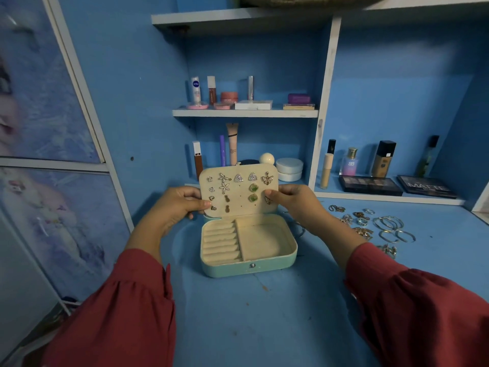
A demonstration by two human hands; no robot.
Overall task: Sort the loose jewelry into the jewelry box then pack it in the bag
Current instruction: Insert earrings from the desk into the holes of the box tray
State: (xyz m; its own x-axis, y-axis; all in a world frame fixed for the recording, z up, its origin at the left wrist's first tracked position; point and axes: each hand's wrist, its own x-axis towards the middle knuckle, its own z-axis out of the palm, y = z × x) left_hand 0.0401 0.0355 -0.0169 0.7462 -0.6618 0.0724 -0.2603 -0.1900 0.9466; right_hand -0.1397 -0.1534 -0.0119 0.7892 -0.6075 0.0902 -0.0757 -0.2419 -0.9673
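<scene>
- Cream velvet lines the jewelry box (248, 266), which sits open on the blue desk (264, 313) right in front of us; its lid panel (238, 193) stands upright and is studded with earrings.
- Our left hand (180, 205) holds the panel's left edge, fingers curled behind it and the thumb pressed on the front.
- Our right hand (293, 200) pinches the right edge the same way, its thumb lying close to a butterfly earring (267, 200).
- Both wrists reach forward from red sleeves (127, 300), level with each other, so the panel is braced from two sides.
- We judge that thumb could nudge the stud loose, or a tilt of the panel could shed earrings into the compartments below.
- Loose jewelry (370, 223), rings and bangles, lies on the desk to the right, well apart from the box and not yet sorted.
- A careless sweep of our right sleeve could scatter that pile.
- We see no bag in view.
</scene>
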